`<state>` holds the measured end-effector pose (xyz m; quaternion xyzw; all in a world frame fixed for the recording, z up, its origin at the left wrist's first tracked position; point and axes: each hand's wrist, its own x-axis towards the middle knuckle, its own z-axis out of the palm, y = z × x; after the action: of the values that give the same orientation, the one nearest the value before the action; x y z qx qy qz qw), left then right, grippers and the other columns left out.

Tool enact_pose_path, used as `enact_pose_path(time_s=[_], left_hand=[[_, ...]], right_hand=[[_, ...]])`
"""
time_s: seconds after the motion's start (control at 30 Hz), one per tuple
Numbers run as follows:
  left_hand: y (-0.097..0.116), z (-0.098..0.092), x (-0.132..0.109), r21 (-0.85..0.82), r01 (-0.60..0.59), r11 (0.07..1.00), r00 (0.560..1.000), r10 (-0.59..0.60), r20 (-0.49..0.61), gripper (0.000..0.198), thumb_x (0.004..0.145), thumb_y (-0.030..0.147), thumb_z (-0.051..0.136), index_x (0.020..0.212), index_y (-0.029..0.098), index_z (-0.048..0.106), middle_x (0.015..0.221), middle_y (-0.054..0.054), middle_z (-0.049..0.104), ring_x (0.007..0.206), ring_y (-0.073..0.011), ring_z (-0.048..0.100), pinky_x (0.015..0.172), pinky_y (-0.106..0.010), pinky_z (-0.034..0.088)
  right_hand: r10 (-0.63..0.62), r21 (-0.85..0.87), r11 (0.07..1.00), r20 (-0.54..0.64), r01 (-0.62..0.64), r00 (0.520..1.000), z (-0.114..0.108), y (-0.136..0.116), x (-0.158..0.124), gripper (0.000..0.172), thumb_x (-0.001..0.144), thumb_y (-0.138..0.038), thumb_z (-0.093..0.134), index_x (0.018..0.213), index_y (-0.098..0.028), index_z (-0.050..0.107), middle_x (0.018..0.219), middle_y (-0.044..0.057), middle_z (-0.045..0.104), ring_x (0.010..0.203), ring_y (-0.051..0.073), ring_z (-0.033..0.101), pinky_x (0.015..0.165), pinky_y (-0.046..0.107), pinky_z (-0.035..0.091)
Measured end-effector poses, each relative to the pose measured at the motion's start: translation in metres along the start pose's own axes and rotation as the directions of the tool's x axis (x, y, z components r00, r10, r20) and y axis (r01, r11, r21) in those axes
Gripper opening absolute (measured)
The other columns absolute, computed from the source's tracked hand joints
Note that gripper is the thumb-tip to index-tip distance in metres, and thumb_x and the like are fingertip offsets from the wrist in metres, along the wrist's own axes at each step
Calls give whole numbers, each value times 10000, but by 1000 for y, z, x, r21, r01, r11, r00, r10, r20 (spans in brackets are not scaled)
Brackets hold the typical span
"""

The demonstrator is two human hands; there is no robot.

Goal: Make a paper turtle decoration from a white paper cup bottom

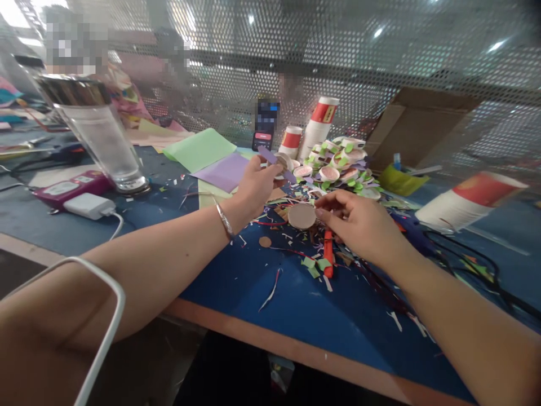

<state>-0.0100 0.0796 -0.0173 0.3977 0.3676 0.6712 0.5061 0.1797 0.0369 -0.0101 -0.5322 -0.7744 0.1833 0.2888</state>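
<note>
My left hand [262,183], with a silver bracelet at the wrist, is closed on a small round paper piece with a purple strip [266,153] sticking out past the fingers; the grip itself is partly hidden. To its right, my right hand [353,223] pinches the right edge of a pale round cardboard disc [301,216] just above the scraps. An orange-red tool handle [328,254] lies below the right fingers. Behind both hands rises a pile of small round paper pieces [338,163] with green and purple tabs.
Green paper [203,148] and purple paper [226,171] lie left of the hands. Stacked paper cups [316,124] stand behind; another cup stack [469,203] leans at right. A clear bottle [105,141], a magenta power strip [74,189], a phone [265,127] and a cardboard box [406,127] surround them.
</note>
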Motion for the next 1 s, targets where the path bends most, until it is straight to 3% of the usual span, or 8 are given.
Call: enact_pose_path(time_s=[0.07, 0.27, 0.37, 0.53, 0.73, 1.0], left_hand=[[0, 1, -1, 1, 4, 1000, 1000, -4, -2, 141, 890, 57, 554, 845, 178, 496, 892, -33, 613, 745, -127, 620, 804, -325, 533], [3, 2, -4, 0, 30, 1000, 999, -30, 22, 136, 901, 42, 536, 857, 171, 528, 883, -32, 632, 725, -119, 631, 802, -316, 523], [2, 2, -4, -9, 39, 999, 999, -39, 37, 144, 889, 30, 546, 880, 174, 552, 861, -21, 633, 730, -119, 636, 781, -300, 523], [1, 3, -7, -2, 92, 996, 992, -92, 87, 154, 874, 29, 567, 912, 177, 588, 836, -14, 651, 692, -109, 623, 735, -276, 521], [1, 5, -9, -33, 143, 989, 988, -140, 69, 155, 874, 34, 579, 800, 170, 562, 781, 1, 633, 699, -107, 626, 776, -290, 528], [0, 5, -9, -48, 168, 985, 982, -163, 91, 161, 869, 31, 589, 786, 168, 572, 789, -20, 646, 720, -128, 640, 785, -316, 528]], right_hand=[[-102, -158, 983, -37, 95, 994, 2, -3, -2, 182, 872, -325, 640, 999, -201, 681, 867, 62, 728, 737, 213, 666, 661, 348, 498], [-194, -208, 961, -40, 181, 980, 4, -8, -5, 200, 883, -189, 547, 1040, -188, 671, 1034, 92, 727, 850, 232, 681, 716, 354, 514], [-206, -231, 954, -38, 192, 978, 5, -7, -5, 194, 902, -241, 565, 1052, -174, 667, 1031, 101, 711, 850, 236, 669, 754, 368, 514], [-297, -374, 883, 22, 283, 955, 11, -6, -3, 310, 866, -362, 659, 1085, -142, 662, 1058, 138, 700, 1037, 338, 598, 893, 463, 471], [-244, -416, 869, 110, 267, 964, 16, -9, 1, 365, 863, -390, 651, 1114, -125, 641, 1052, 152, 687, 1001, 358, 554, 835, 465, 464], [-281, -361, 885, 91, 294, 955, 12, -7, 0, 362, 851, -335, 663, 1158, -144, 646, 1087, 130, 701, 1055, 338, 566, 892, 464, 467]])
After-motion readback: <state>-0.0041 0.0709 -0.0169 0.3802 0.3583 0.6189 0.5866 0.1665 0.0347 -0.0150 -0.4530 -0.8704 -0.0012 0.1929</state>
